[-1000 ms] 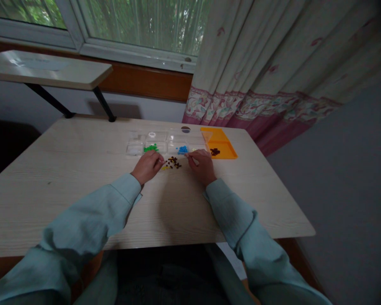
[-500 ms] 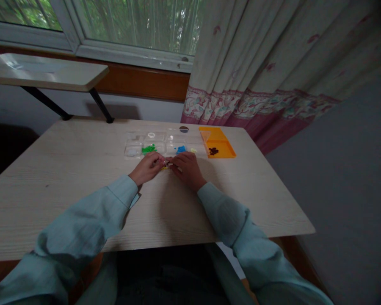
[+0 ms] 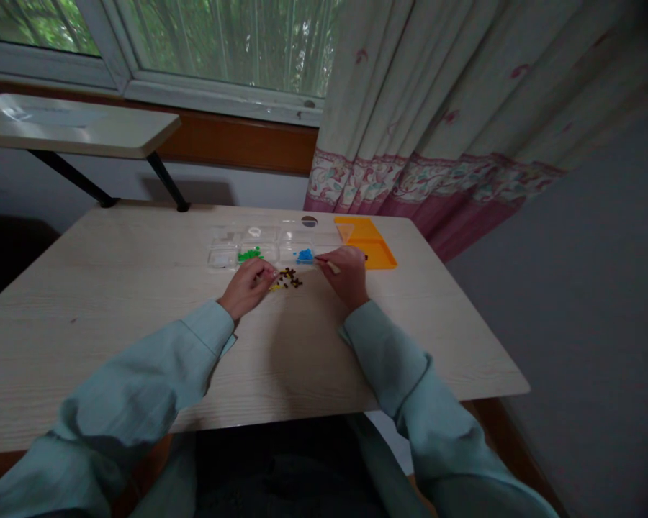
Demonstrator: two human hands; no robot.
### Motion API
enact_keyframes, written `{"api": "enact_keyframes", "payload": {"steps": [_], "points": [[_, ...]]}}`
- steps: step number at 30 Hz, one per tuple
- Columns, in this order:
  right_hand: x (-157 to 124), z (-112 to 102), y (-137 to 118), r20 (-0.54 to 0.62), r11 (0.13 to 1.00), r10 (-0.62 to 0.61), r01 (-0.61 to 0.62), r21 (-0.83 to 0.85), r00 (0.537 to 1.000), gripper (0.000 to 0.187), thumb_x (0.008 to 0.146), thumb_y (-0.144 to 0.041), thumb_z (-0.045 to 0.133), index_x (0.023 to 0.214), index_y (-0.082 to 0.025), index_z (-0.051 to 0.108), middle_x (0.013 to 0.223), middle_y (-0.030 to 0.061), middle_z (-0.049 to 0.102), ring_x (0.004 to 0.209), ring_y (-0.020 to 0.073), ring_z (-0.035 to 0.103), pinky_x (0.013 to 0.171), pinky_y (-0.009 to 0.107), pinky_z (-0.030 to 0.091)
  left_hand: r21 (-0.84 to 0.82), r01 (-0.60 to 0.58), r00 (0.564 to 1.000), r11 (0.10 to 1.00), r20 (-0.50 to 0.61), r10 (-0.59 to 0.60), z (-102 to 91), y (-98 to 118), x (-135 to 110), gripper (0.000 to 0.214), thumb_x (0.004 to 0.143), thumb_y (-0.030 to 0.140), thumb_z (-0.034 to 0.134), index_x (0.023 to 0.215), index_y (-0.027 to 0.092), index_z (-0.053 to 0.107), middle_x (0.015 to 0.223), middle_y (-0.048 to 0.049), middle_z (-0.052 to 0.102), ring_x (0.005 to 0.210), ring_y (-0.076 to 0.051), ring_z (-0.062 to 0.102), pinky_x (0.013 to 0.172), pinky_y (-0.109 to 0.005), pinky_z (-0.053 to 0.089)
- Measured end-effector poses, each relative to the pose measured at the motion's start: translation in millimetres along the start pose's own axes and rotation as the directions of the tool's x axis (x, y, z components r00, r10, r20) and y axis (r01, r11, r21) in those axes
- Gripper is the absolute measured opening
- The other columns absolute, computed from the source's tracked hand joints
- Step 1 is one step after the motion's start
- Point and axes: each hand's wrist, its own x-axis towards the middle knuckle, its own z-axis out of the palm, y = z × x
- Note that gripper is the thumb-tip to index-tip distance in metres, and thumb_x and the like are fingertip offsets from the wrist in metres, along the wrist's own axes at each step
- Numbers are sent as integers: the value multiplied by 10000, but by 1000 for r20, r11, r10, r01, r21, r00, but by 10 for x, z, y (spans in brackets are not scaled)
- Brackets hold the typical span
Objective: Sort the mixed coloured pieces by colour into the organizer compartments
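Observation:
My left hand [image 3: 247,286] rests at the near edge of the clear compartment box [image 3: 270,239]. Its thumb and fingers are pinched together around something too small to make out. Beside those fingertips a loose pile of dark brown and yellow pieces [image 3: 290,278] lies on the table. My right hand [image 3: 348,273] hovers by the box's right end, fingers closed in a pinch; whatever they hold is not clear. Near its fingertips sit blue pieces [image 3: 304,256] in one compartment. Green pieces [image 3: 250,255] fill part of another, just beyond my left hand.
An orange tray [image 3: 381,253] with a divider stands right of the box, partly covered by my right hand. A raised white shelf [image 3: 135,140] on black legs occupies the back left. Window and curtain [image 3: 410,108] close off the far side.
My right hand has moved away from my left, rightward towards the orange tray. The brown and yellow pile between the hands now shows. My left hand has barely moved.

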Motion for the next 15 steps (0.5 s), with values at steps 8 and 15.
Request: {"api": "enact_keyframes", "payload": {"steps": [8, 15], "points": [[-90, -277, 865, -223, 906, 359, -396, -151, 906, 317, 898, -406, 551, 859, -163, 751, 926, 130, 690, 992, 282, 500, 873, 456, 339, 14, 5, 1000, 1000, 26, -5, 9, 31, -18, 221, 915, 368, 525, 812, 185, 596, 793, -32, 577, 802, -172, 519, 741, -303, 421], [-118, -231, 906, -151, 886, 387, -412, -214, 910, 355, 913, -414, 513, 868, -150, 746, 951, 124, 659, 1034, 278, 439, 844, 418, 322, -9, 0, 1000, 1000, 12, 0, 18, 32, -20, 210, 909, 351, 542, 809, 180, 612, 790, -33, 577, 786, -168, 523, 688, -285, 410]]}}
